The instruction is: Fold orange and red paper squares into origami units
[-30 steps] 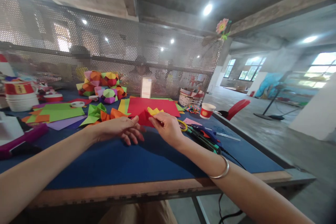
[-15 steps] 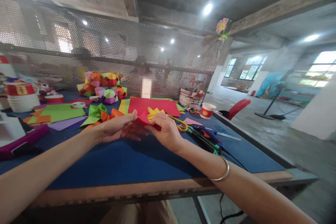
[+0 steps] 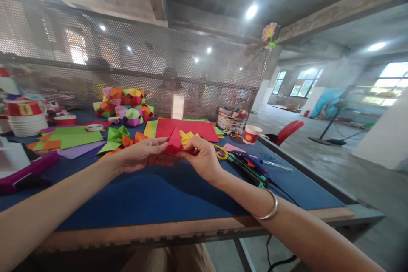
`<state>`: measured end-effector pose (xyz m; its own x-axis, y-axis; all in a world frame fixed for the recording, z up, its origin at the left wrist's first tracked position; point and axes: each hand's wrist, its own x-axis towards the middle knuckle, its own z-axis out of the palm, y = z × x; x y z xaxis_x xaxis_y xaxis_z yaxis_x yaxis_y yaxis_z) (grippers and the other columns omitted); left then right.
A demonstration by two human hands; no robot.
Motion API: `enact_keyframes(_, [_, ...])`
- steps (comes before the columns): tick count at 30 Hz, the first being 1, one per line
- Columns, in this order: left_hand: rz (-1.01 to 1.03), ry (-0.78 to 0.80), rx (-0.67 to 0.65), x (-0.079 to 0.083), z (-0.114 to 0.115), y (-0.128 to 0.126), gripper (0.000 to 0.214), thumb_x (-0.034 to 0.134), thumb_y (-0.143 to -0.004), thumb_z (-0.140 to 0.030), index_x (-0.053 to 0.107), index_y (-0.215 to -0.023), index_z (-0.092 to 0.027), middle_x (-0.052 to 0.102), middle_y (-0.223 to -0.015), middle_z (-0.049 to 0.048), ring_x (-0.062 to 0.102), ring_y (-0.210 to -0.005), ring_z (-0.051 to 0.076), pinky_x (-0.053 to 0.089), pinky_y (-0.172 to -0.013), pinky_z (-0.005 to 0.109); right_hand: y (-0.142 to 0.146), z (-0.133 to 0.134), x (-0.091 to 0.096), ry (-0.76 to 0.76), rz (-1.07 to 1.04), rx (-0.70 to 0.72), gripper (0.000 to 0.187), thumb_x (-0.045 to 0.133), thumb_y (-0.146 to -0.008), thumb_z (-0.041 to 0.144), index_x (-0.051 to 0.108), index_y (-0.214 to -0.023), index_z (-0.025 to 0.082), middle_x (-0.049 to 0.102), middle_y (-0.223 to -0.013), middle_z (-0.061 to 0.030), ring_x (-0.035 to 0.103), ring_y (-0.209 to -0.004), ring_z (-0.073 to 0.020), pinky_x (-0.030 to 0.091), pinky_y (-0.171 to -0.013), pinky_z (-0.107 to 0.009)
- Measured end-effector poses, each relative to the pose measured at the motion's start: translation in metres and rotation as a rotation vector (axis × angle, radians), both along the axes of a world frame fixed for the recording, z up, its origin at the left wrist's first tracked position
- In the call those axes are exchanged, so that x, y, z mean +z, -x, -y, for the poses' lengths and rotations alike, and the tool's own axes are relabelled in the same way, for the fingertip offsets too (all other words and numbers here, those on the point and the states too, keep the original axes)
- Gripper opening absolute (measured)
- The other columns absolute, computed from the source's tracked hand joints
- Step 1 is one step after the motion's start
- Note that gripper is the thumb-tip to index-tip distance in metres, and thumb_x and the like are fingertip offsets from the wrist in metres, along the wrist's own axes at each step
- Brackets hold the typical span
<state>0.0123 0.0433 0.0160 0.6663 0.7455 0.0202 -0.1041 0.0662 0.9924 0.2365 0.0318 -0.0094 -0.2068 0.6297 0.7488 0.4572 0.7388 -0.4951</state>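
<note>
Both hands hold a folded piece of red paper (image 3: 174, 142) above the blue tabletop, with one pointed corner standing up. My left hand (image 3: 140, 154) grips its left edge between the thumb and the fingers behind it. My right hand (image 3: 205, 159) pinches its lower right side, hiding part of the folds. Behind the piece lie red paper sheets (image 3: 200, 129) and yellow folded paper (image 3: 186, 137). Green folded paper (image 3: 118, 135) and orange folded paper (image 3: 140, 137) sit beyond my left hand. Yellow-handled scissors (image 3: 222, 153) rest just past my right hand.
Multicoloured paper balls (image 3: 133, 115) are piled at the back. A paper cup (image 3: 252, 134), woven basket (image 3: 232, 117), green-and-black cutter (image 3: 245, 168) and blue glue gun (image 3: 250, 159) stand or lie to the right. Green sheets (image 3: 76, 137) and stacked cups (image 3: 27, 119) are on the left. A perforated screen (image 3: 191, 59) rises behind.
The red paper has been turned so its point now stands upright. My left thumb has come down onto its left edge, while my right hand keeps its pinch.
</note>
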Motion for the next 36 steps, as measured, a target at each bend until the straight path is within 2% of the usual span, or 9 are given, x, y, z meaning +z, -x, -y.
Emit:
enact_keyframes(4, [-0.017,-0.023,-0.016,0.004,0.002,-0.001,0.059,0.101,-0.068,-0.048,0.077,-0.117,-0.024,0.082,-0.119,0.0071,0.075,-0.123,0.03,0.059,-0.103,0.037,0.002,-0.001,-0.001,0.067,-0.051,-0.001,0.047,0.083,-0.087,0.049,0.056,-0.061,0.021,0.06,-0.065,0.0018,0.052,-0.062,-0.0146,0.042,-0.059,-0.027])
enact_keyframes(9, [-0.047,-0.022,0.034,0.007,0.005,-0.003,0.067,0.104,-0.06,-0.046,0.078,-0.116,-0.021,0.083,-0.116,0.0105,0.078,-0.112,0.028,0.061,-0.094,0.033,0.003,-0.001,0.0,0.129,-0.088,0.03,0.05,0.082,-0.085,0.053,0.05,-0.061,0.022,0.058,-0.066,0.0019,0.051,-0.063,-0.0144,0.042,-0.061,-0.028])
enact_keyframes(16, [-0.105,-0.007,0.202,0.0,-0.001,-0.004,0.043,0.102,-0.056,-0.029,0.079,-0.091,-0.017,0.083,-0.091,0.0054,0.076,-0.08,0.016,0.059,-0.077,0.024,0.006,0.011,0.006,0.211,-0.052,0.098,0.045,0.067,-0.092,0.053,0.049,-0.064,0.023,0.054,-0.064,0.0025,0.049,-0.063,-0.014,0.041,-0.061,-0.027])
enact_keyframes(21, [-0.126,-0.032,0.283,-0.007,-0.006,-0.003,0.035,0.097,-0.053,-0.015,0.077,-0.082,-0.017,0.08,-0.077,0.0021,0.073,-0.073,0.015,0.055,-0.068,0.021,-0.001,0.005,0.004,0.242,-0.038,0.009,0.029,0.053,-0.097,0.044,0.05,-0.076,0.024,0.056,-0.069,0.0023,0.052,-0.061,-0.0144,0.042,-0.059,-0.027])
enact_keyframes(24, [-0.158,-0.03,0.312,-0.008,-0.007,-0.002,0.046,0.096,-0.057,-0.014,0.078,-0.099,-0.017,0.074,-0.065,-0.0022,0.07,-0.064,0.015,0.052,-0.059,0.021,-0.009,-0.005,0.0,0.23,-0.013,-0.074,0.013,0.057,-0.094,0.035,0.055,-0.093,0.023,0.062,-0.072,0.0021,0.059,-0.066,-0.0175,0.047,-0.067,-0.03])
enact_keyframes(27, [-0.186,-0.001,0.331,-0.01,-0.005,0.0,0.079,0.095,-0.059,-0.014,0.067,-0.134,-0.015,0.074,-0.066,-0.0033,0.071,-0.062,0.016,0.051,-0.058,0.022,-0.016,-0.011,-0.005,0.224,0.074,-0.106,0.021,0.057,-0.094,0.028,0.056,-0.114,0.022,0.059,-0.067,0.0053,0.061,-0.062,-0.0195,0.048,-0.067,-0.032])
enact_keyframes(31, [-0.203,0.042,0.308,-0.014,0.003,0.004,0.114,0.093,-0.064,-0.016,0.036,-0.164,-0.016,0.082,-0.087,0.0051,0.077,-0.074,0.02,0.056,-0.068,0.027,-0.02,-0.005,-0.01,0.202,0.267,-0.043,0.02,0.05,-0.095,0.012,0.066,-0.101,0.023,0.072,-0.088,-0.003,0.069,-0.081,-0.0211,0.055,-0.081,-0.036])
enact_keyframes(33, [-0.213,0.049,0.293,-0.015,0.008,0.007,0.114,0.091,-0.067,-0.016,0.034,-0.166,-0.019,0.081,-0.084,0.0017,0.074,-0.068,0.017,0.053,-0.064,0.024,-0.021,0.002,-0.01,0.188,0.365,0.015,0.03,0.049,-0.09,0.003,0.071,-0.096,0.022,0.075,-0.104,-0.0079,0.071,-0.099,-0.0233,0.057,-0.093,-0.04])
enact_keyframes(36, [-0.243,0.064,0.283,-0.015,0.013,0.011,0.098,0.09,-0.068,-0.016,0.05,-0.157,-0.018,0.077,-0.074,-0.0039,0.069,-0.061,0.013,0.048,-0.06,0.022,-0.023,0.012,-0.006,0.162,0.469,0.079,0.048,0.055,-0.08,-0.003,0.077,-0.116,0.021,0.064,-0.142,-0.0166,0.062,-0.132,-0.0325,0.052,-0.11,-0.052])
